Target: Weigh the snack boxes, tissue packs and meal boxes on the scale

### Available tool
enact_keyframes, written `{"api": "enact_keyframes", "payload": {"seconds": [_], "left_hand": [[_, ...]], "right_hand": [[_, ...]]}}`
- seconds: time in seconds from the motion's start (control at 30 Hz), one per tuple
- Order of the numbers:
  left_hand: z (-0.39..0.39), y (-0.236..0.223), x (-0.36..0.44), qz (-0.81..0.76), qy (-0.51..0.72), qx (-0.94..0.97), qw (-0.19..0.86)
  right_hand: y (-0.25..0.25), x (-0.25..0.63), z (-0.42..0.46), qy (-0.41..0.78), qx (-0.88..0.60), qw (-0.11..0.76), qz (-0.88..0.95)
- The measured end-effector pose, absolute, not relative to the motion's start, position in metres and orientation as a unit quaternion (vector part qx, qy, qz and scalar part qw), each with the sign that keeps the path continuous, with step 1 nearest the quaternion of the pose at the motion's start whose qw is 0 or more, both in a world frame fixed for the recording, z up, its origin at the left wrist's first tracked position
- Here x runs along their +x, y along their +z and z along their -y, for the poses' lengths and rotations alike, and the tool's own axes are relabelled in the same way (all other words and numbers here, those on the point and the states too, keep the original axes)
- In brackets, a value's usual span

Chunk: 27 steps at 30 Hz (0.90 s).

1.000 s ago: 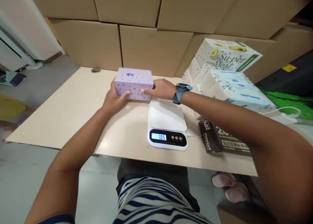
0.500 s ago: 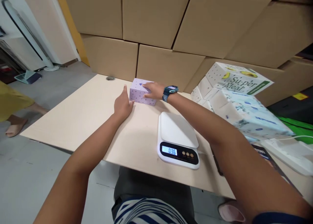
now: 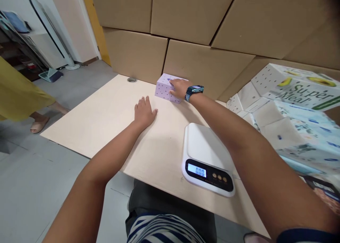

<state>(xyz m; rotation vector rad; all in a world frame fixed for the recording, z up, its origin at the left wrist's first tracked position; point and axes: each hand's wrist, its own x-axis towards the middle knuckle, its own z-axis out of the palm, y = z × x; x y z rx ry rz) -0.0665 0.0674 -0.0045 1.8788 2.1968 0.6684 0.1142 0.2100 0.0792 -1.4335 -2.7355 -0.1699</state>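
Observation:
A small lilac box [image 3: 165,90] with dark dots stands at the back of the table, close to the cardboard wall. My right hand [image 3: 180,88], with a watch on its wrist, grips the box from its right side, fingers over the top and thumb on the front face. My left hand [image 3: 145,112] rests on the tabletop, fingers spread, apart from the box and holding nothing. Nearer to me is a white kitchen scale [image 3: 207,147] with a bare platform; its lit display [image 3: 197,170] reads 0.00.
Stacked cardboard boxes [image 3: 135,53] rise behind the table [image 3: 92,126]. On the right stand a white "Su-per Meal" carton [image 3: 300,91] and pale blue floral packs [image 3: 313,133]. Beyond the table's left edge a person in a yellow garment [image 3: 21,91] is on the floor.
My left hand has left the lilac box and now lies on the table. My right hand stays on the box. The scale's display has dropped to 0.00. The view has shifted left.

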Motion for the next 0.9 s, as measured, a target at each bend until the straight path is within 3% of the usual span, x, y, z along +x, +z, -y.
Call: {"api": "enact_keyframes", "payload": {"seconds": [0.23,0.33,0.43,0.53,0.6,0.67,0.77,0.9], "left_hand": [[-0.079,-0.012,-0.088,-0.696,0.283,0.654,0.088],[-0.086,-0.008,-0.092,-0.660,0.323,0.672,0.096],[-0.091,0.000,-0.089,-0.613,0.359,0.696,0.104],[-0.085,0.011,-0.077,-0.553,0.375,0.737,0.105],[-0.071,0.018,-0.061,-0.508,0.385,0.763,0.102],[-0.047,0.026,-0.035,-0.450,0.398,0.790,0.121],[0.006,0.040,0.019,-0.372,0.355,0.830,0.217],[0.080,0.051,0.098,-0.301,0.108,0.837,0.444]], "right_hand": [[0.101,0.134,-0.138,-0.047,-0.412,0.062,0.908],[0.120,0.182,-0.065,-0.057,-0.324,0.114,0.937],[0.139,0.254,0.023,-0.020,-0.326,0.155,0.933],[0.144,0.336,0.100,0.050,-0.399,0.318,0.859],[0.132,0.390,0.131,0.042,-0.482,0.500,0.719],[0.107,0.436,0.146,0.035,-0.551,0.604,0.575],[0.057,0.481,0.150,0.112,-0.629,0.640,0.427],[0.005,0.497,0.157,0.175,-0.681,0.615,0.358]]}}
